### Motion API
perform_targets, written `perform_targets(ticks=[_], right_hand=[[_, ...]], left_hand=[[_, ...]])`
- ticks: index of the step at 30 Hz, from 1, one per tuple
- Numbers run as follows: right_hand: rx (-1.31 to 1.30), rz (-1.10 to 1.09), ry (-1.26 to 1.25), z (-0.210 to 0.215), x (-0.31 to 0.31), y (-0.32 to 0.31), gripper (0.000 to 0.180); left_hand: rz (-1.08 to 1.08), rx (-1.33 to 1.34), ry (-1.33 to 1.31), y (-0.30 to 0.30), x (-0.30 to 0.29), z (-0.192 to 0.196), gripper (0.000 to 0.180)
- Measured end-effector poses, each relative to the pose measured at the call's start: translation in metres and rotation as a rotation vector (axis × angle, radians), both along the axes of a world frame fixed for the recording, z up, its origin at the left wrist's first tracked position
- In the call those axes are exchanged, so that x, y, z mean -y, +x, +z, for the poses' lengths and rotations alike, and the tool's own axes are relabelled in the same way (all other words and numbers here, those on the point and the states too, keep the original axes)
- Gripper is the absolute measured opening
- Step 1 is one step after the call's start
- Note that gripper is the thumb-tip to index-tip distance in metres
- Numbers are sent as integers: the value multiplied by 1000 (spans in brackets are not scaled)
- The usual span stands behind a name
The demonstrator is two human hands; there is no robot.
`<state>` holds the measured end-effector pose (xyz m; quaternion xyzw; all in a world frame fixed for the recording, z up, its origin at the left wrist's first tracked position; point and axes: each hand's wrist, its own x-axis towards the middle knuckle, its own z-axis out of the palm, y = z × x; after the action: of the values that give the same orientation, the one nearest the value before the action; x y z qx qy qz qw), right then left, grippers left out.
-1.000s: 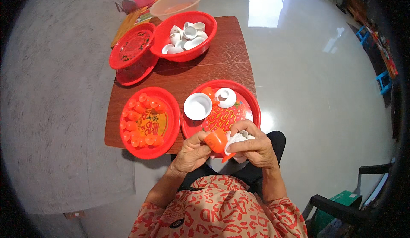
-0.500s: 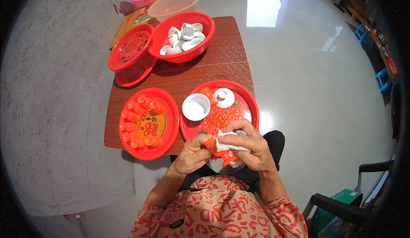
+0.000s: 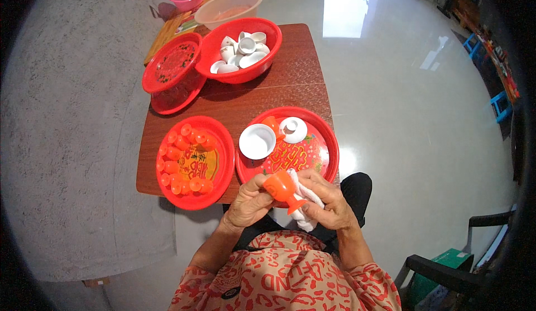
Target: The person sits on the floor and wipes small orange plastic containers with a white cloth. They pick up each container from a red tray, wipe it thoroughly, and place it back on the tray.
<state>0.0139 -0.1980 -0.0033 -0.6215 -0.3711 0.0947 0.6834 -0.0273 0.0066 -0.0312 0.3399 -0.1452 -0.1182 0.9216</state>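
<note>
My left hand (image 3: 249,202) pinches the bowl of a small orange goblet (image 3: 281,186), which tilts with its foot toward me. In my right hand (image 3: 330,202) is a bunched white cloth (image 3: 305,196), lying against the goblet's stem side. Both hands are closed, over the near edge of a round red tray (image 3: 333,169). On that tray stand a white bowl (image 3: 257,141), a white lid with a knob (image 3: 293,130) and another orange goblet (image 3: 273,124) partly hidden behind the bowl. To the left, a second red tray (image 3: 225,160) carries several orange goblets (image 3: 173,153) along its rim.
A red basin (image 3: 272,29) full of white cups (image 3: 247,45) stands on the far part of the wooden table (image 3: 290,90). Beside it are stacked red trays (image 3: 148,79) and a pale plastic basin (image 3: 251,0). A black-armed chair (image 3: 441,272) is at the lower right.
The goblet has turned, so more of its bowl and foot shows. The white cloth has come off its rim and hangs lower beside it in my right hand.
</note>
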Motion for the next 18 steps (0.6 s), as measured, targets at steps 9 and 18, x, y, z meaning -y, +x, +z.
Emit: perform_targets(ticks=[9,18], right_hand=[[-93,-134,-73,4,4,2,47],[125,-71,-75,-2,-17,1,69]], left_hand=[[22,-46,13,-1,-3,3,26],[56,-116,-22,2,5,1,27]])
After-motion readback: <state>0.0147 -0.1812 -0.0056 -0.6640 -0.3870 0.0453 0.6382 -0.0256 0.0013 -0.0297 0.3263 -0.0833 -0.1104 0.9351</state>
